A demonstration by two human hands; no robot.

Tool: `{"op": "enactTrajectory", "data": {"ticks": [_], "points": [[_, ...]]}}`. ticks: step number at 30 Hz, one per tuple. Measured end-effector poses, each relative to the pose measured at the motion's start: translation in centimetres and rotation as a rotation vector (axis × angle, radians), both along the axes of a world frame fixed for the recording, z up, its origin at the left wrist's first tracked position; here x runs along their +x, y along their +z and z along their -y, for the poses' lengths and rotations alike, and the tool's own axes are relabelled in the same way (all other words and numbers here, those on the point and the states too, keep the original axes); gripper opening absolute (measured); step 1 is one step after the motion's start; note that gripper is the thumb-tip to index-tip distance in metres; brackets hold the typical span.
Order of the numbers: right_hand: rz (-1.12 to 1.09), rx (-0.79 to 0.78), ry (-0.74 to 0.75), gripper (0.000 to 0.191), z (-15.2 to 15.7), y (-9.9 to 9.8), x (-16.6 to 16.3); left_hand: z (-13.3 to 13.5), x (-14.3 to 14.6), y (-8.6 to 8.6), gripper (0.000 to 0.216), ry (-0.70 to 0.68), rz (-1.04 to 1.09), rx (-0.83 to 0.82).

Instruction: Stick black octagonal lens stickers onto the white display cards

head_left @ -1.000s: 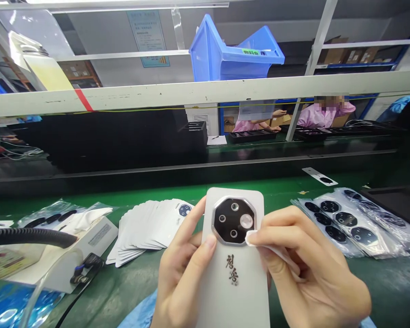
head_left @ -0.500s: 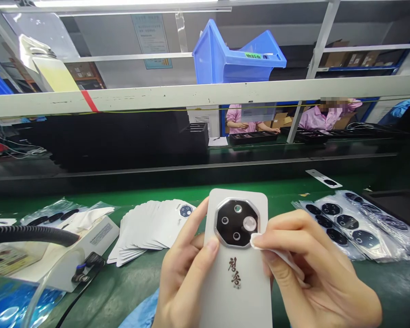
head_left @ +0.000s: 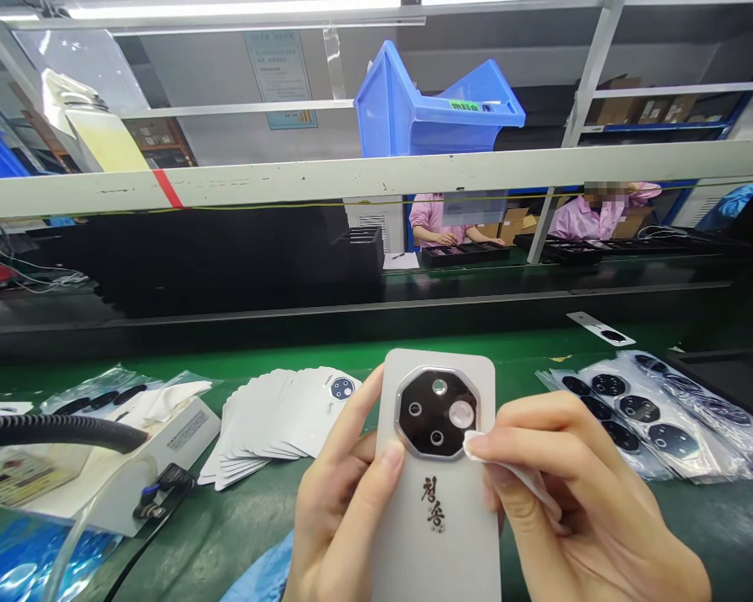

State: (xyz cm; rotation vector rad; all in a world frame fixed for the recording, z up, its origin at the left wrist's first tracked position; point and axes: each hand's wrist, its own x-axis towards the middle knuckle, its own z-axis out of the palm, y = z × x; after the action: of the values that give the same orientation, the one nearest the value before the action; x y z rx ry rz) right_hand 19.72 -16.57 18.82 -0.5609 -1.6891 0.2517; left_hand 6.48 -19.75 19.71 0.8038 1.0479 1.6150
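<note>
White phone back (head_left: 439, 560) is gripped by its edges in the left hand (head_left: 345, 493), thumb laid beside the camera plate (head_left: 423, 426); a folded white cloth (head_left: 474, 446) is pinched in the right hand (head_left: 583, 493), its tip pressed at the plate's lower-right corner. Little has been changed over the last second: panel and both hands are shifted slightly right and down in view, cloth tip kept at the same corner. Work is judged to be confined to that spot, no new area reached. Panel: smooth, matte-looking, rounded corners, dark lettering printed below. Plate: glossy black, octagonal, bevelled silvery rim, round openings. Cloth: soft, creased, limp. Further out, thin white panels (head_left: 276, 418) are fanned on the left of the green bench (head_left: 194, 535), near a black ribbed hose (head_left: 50, 432); on the right, dark lens plates are sealed in crinkled clear bags (head_left: 640, 410).
</note>
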Motion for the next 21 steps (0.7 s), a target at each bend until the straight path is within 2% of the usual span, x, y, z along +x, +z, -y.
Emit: {"op": "enactTrajectory", "data": {"ticks": [10,16,18,21], "points": [[0.047,0.058,-0.114,0.028,0.1,-0.3,0.0,0.4,0.3,-0.5,0.054,0.077,-0.081,0.005],[0.281,0.22,-0.377,0.033,0.2,-1.3,0.1,0.7,0.5,-1.4,0.054,0.158,-0.336,-0.005],[0.355,0.266,-0.411,0.036,0.0,-1.6,0.1,0.8,0.8,-1.4,0.048,0.2,-0.389,0.029],[0.43,0.331,-0.423,0.03,-0.3,-1.7,0.1,0.7,1.1,-1.4,0.041,0.216,-0.422,0.129]]}}
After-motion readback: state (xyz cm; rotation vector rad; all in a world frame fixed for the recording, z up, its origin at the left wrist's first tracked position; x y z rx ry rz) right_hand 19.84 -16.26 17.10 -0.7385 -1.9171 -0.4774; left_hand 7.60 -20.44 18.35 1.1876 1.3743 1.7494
